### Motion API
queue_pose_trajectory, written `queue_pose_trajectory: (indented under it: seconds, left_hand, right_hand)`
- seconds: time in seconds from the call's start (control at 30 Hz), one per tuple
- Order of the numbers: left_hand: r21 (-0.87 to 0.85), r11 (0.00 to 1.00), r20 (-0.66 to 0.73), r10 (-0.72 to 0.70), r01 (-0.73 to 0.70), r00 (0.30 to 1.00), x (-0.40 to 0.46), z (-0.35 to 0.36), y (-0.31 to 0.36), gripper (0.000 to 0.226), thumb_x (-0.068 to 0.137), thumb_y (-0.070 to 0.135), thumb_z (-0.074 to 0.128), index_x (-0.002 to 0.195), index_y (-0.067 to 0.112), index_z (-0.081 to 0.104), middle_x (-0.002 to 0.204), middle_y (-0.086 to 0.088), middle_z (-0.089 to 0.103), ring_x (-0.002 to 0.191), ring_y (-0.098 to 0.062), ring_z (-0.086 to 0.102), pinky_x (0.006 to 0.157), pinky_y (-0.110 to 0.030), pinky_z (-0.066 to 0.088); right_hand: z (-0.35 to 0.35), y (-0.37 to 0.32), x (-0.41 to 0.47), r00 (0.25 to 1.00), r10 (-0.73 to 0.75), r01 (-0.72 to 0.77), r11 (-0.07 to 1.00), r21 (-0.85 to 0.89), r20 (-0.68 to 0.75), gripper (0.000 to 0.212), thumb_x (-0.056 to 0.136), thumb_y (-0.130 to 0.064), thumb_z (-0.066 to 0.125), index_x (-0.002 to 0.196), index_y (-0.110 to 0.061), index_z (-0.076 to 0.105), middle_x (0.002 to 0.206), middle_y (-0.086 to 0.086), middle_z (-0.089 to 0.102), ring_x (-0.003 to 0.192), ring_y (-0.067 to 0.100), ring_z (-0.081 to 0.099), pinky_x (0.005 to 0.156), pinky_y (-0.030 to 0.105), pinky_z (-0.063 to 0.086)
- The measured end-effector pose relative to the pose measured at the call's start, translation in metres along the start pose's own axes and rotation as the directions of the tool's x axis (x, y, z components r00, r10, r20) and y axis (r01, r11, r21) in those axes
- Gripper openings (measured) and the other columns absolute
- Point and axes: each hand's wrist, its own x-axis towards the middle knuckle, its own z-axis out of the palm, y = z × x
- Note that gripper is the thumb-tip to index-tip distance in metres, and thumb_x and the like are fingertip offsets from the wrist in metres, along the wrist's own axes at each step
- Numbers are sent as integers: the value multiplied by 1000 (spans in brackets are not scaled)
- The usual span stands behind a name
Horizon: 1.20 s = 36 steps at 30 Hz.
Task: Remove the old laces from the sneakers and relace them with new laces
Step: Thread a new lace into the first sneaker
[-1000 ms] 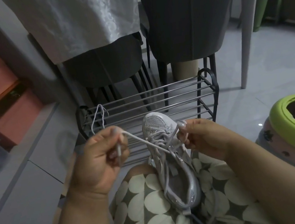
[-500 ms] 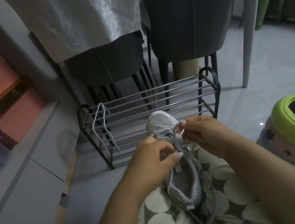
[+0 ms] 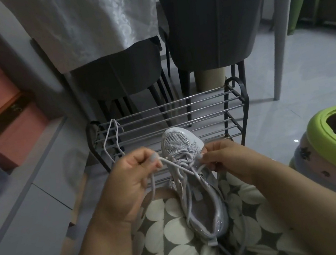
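The left hand [image 3: 127, 182] has its fingers curled tight round a lace [image 3: 175, 166], thumb and forefinger pinching it where it leaves the fist; one end runs taut across to the eyelets, the other drops in a loop below the hand. The right hand [image 3: 223, 160] pinches the lace's other strand between thumb and fingertips, right against the side of the sneaker [image 3: 194, 180], at the upper eyelets. The pale grey sneaker lies on the person's lap, toe pointing away, its opening facing up, on a cloth [image 3: 177, 229] printed with big cream dots. The lacing is already crossed over the forefoot. Just past the toe stands a low wire rack [image 3: 182, 112] with a second lace [image 3: 110, 139] draped over its left end, hanging loose. Behind it are two dark chairs [image 3: 208, 24], the left one under a white cloth. A green-rimmed tub [image 3: 325, 148] sits on the floor to the right.
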Motion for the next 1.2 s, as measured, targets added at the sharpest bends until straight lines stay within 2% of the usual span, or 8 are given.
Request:
queue_pose_trajectory:
  seconds: [0.07, 0.13, 0.27, 0.53, 0.63, 0.77, 0.97, 1.2]
  left_hand:
    - [-49, 998, 0, 30, -30, 1000, -1, -15, 6, 27, 62, 39, 81, 60, 16, 66, 61, 2, 54, 62, -7, 53, 66, -18, 48]
    - [183, 983, -18, 32, -28, 999, -4, -26, 11, 24, 61, 37, 72, 53, 17, 61, 59, 2, 49, 61, -9, 48, 69, -27, 43]
    - [770, 615, -44, -212, 169, 976, -8, -22, 0, 16, 60, 33, 57, 59, 18, 61, 66, 2, 56, 59, -9, 49, 67, -35, 44]
    - [875, 476, 81, 42, -91, 996, 6, 42, -44, 18, 82, 35, 70, 75, 27, 54, 79, 11, 44, 73, -8, 46, 65, -24, 36]
    - [780, 622, 77, 3, -62, 997, 10, 39, -47, 21, 85, 22, 68, 68, 20, 56, 72, 9, 45, 65, -6, 43, 64, -24, 35]
    - [216, 971, 4, -106, 103, 994, 8, 28, -29, 25, 88, 12, 61, 63, 11, 58, 60, -4, 53, 56, -14, 47, 60, -22, 41]
    - [505, 847, 95, -244, 165, 965, 3, 14, -20, 29, 77, 33, 52, 58, 17, 65, 58, -2, 51, 58, -13, 45, 64, -27, 35]
    - [589, 788, -209, -64, 178, 976, 26, 5, -51, 17, 94, 28, 57, 81, 27, 68, 72, 9, 65, 68, -3, 57, 66, -21, 45]
  right_hand:
    - [1, -2, -2, 999, -9, 12, 997, -78, 35, 19, 85, -7, 65, 67, -11, 58, 57, -1, 55, 55, 11, 45, 57, 24, 33]
    - [2, -2, -3, 999, -1, 8, 990, -139, 51, 13, 84, -9, 67, 73, -10, 60, 64, 3, 58, 58, 13, 49, 60, 25, 38]
    - [1, -3, -2, 1000, 1, 2, 981, -192, 13, 9, 85, -18, 68, 83, -11, 62, 73, 5, 60, 66, 16, 49, 66, 28, 39]
    - [6, -7, -4, 994, -111, 111, 993, -29, 12, 15, 87, -4, 62, 74, -9, 55, 53, -5, 56, 45, 7, 48, 45, 15, 39]
    - [4, -8, -6, 994, -108, 108, 994, 3, 11, 16, 86, 1, 61, 74, -7, 55, 52, -3, 56, 44, 7, 48, 43, 14, 38]
    - [4, -5, -6, 994, -98, 100, 993, -61, 46, 20, 85, 6, 59, 72, -9, 57, 58, 1, 55, 48, 7, 48, 47, 14, 39]
    - [4, -7, -4, 996, -83, 81, 992, -94, -19, 19, 87, 0, 59, 71, -10, 59, 52, -5, 54, 47, 8, 47, 48, 17, 38]
    - [-1, -11, 7, 975, -138, 77, 945, -318, -174, 19, 89, -25, 63, 76, -12, 64, 60, -2, 58, 55, 9, 50, 57, 23, 43]
